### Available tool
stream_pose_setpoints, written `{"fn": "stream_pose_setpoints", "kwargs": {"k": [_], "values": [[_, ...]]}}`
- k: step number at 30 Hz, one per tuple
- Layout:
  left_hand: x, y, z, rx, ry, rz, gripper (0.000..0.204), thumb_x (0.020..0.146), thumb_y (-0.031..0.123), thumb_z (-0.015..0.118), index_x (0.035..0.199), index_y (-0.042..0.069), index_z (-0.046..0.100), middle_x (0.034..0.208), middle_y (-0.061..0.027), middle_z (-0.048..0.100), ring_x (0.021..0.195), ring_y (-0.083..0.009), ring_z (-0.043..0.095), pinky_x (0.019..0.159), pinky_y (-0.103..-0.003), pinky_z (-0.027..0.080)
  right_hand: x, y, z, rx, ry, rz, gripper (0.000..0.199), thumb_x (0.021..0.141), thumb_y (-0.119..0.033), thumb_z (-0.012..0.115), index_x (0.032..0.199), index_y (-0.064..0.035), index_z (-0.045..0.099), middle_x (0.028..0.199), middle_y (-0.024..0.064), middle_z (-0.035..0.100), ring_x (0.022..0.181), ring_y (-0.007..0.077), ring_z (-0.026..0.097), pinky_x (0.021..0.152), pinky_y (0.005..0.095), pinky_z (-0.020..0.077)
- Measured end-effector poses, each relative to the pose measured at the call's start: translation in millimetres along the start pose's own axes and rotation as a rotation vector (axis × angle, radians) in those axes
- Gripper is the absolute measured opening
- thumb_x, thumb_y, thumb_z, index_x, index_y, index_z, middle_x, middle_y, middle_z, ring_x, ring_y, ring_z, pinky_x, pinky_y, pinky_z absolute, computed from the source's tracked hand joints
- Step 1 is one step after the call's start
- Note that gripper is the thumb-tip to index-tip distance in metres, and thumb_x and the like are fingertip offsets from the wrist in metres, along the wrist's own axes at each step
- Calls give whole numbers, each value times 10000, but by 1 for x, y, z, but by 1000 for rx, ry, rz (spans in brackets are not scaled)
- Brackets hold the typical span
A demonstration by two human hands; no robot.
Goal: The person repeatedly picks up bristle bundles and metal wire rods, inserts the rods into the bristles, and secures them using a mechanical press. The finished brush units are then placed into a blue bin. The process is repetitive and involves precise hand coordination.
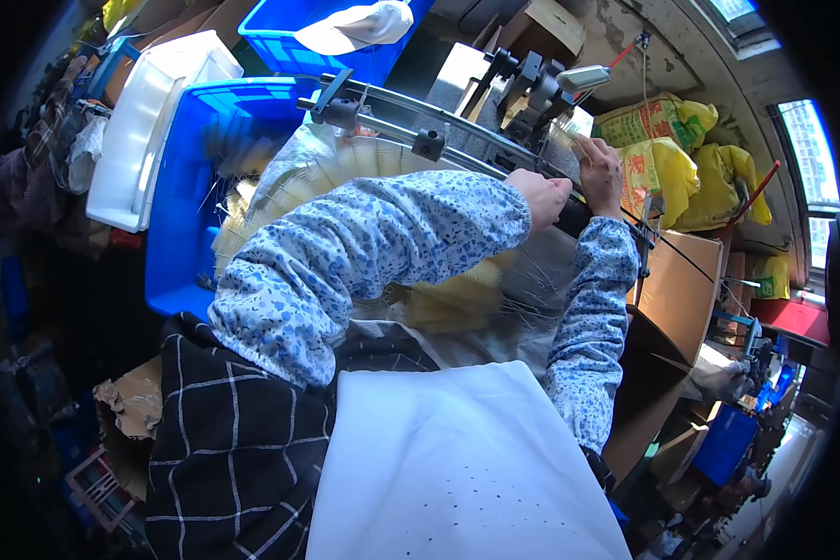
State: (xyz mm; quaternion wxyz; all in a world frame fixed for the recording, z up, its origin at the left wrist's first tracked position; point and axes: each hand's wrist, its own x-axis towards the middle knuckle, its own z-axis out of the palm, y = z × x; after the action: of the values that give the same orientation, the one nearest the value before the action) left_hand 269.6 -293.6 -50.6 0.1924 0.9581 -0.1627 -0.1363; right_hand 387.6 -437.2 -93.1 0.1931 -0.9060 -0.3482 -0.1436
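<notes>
My left hand [543, 198] is closed in a pinch beside the metal rails [462, 126] of a bench machine. My right hand [602, 177] is just to its right, fingers bent and drawn together against the black clamp-like head [532, 89] of the machine. Whatever the fingers hold is hidden or too small to make out. Below my hands lie tan bristle brushes [453, 297], partly blurred, and thin wire stems [537, 303] on a grey sheet. More pale brushes [341, 166] lie in a row behind my left forearm, which covers part of them.
A blue bin [179, 210] stands at the left, against a white plastic bin [131, 140]. Another blue bin [285, 47] at the back has a pale cap [359, 26] on it. Yellow sacks [658, 173] and an open cardboard box [681, 289] are at the right.
</notes>
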Motion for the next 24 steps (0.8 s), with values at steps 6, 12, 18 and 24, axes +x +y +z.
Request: {"fn": "stream_pose_setpoints", "kwargs": {"k": [6, 12, 18, 24], "values": [[4, 7, 17, 20, 150, 107, 235, 844, 220, 527, 900, 22, 414, 753, -139, 620, 710, -292, 632, 592, -392, 497, 5, 42, 14, 486, -288, 185, 259, 824, -173, 547, 1046, -57, 613, 890, 116, 639, 807, 199, 603, 711, 296, 452], [0, 4, 26, -5, 121, 101, 190, 839, 174, 521, 901, 31, 412, 848, -126, 627, 762, -299, 632, 619, -398, 502, 12, 39, 13, 764, -543, 382, 316, 855, -232, 559, 1039, 20, 609, 825, 0, 594, 718, 75, 473, 675, 225, 410], [0, 1, 20, -35, 96, 131, 231, 821, 169, 553, 919, 23, 404, 824, -155, 625, 771, -320, 626, 629, -416, 496, 8, 13, 5, 66, -156, 45, 217, 817, -146, 511, 983, -140, 651, 857, 21, 633, 767, 217, 595, 724, 315, 469], [1, 2, 19, -68, 54, 93, 355, 805, 215, 598, 1001, 35, 364, 761, -193, 615, 759, -367, 610, 641, -434, 486, 5, 13, 12, 119, -142, 83, 224, 798, -165, 513, 969, -150, 656, 903, 69, 625, 840, 255, 594, 748, 363, 476]]}}
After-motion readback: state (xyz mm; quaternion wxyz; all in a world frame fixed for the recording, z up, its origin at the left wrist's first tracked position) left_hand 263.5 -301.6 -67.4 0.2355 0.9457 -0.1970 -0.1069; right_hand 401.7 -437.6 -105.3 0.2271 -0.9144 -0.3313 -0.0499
